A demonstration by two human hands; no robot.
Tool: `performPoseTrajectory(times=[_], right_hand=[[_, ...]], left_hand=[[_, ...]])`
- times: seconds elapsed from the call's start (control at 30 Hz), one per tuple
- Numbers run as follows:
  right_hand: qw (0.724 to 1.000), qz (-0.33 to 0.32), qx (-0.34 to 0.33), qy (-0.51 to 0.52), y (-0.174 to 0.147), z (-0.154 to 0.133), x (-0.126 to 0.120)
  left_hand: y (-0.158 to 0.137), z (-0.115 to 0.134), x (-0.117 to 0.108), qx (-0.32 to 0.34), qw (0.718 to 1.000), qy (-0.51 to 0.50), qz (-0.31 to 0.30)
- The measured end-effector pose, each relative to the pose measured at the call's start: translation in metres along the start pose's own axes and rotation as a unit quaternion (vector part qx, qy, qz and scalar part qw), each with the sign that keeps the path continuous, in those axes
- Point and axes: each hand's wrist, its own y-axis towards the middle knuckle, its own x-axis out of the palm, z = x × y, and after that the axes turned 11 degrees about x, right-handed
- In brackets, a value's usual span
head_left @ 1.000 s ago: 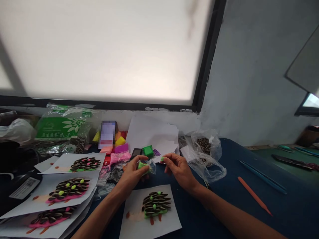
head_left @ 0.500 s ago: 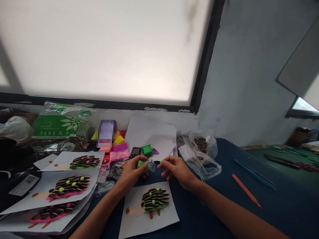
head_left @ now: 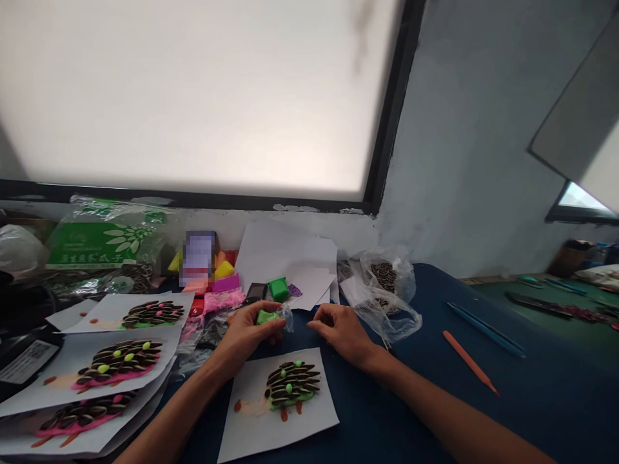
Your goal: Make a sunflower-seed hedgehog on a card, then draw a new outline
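Note:
My left hand (head_left: pixel 252 325) is closed round a packet of light green clay (head_left: pixel 267 316), its clear wrapper sticking out to the right. A short gap away, my right hand (head_left: pixel 341 328) has its thumb and forefinger curled together; whatever may be between them is hidden or too small to see. Below both hands lies a white paper sheet (head_left: pixel 304 432) with a hedgehog picture (head_left: pixel 293 385) made of striped sunflower seeds over green clay. Small light green balls dot the seeds, and brown feet and a brown nose show on it.
On the left are stacked sheets (head_left: pixel 159 374) with similar hedgehogs. Behind my hands lie coloured clay packets (head_left: pixel 225 298), blank paper (head_left: pixel 285 251) and a clear bag of seeds (head_left: pixel 384 277). An orange tool (head_left: pixel 469 361) and blue tweezers (head_left: pixel 483 328) rest at right.
The green bit at my right fingertips earlier no longer shows, and those fingers have curled in. My left hand keeps the green packet. The whole view has shifted slightly.

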Motion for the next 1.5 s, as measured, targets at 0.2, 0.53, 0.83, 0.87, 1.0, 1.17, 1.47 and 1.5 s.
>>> performPoseTrajectory(times=[0.2, 0.53, 0.83, 0.87, 1.0, 1.17, 1.47, 1.5], right_hand=[[0.996, 0.028, -0.059, -0.065, 0.001, 0.005, 0.001], [0.990, 0.045, -0.096, -0.088, -0.001, 0.004, 0.003], [0.995, 0.029, -0.079, -0.060, -0.003, -0.007, -0.003], [0.995, 0.025, -0.078, -0.055, -0.003, -0.007, -0.003], [0.997, 0.012, -0.069, -0.038, -0.004, -0.010, -0.001], [0.998, -0.007, -0.060, -0.026, -0.006, -0.015, -0.001], [0.994, -0.100, -0.029, 0.016, -0.011, -0.026, -0.001], [0.994, -0.106, -0.019, 0.021, -0.012, -0.027, 0.000]], left_hand=[[0.000, -0.001, 0.002, 0.025, 0.999, 0.017, -0.009], [-0.002, -0.005, 0.002, 0.034, 0.999, -0.015, 0.016], [0.001, -0.009, 0.002, 0.030, 0.999, -0.030, 0.012], [0.001, -0.008, 0.002, 0.027, 0.999, -0.027, 0.014], [-0.002, 0.000, 0.005, 0.029, 0.999, -0.009, 0.011], [-0.003, 0.003, 0.006, 0.041, 0.999, -0.009, 0.007], [-0.005, 0.010, 0.006, 0.051, 0.998, -0.030, -0.005], [-0.006, 0.011, 0.007, 0.056, 0.998, -0.035, -0.012]])
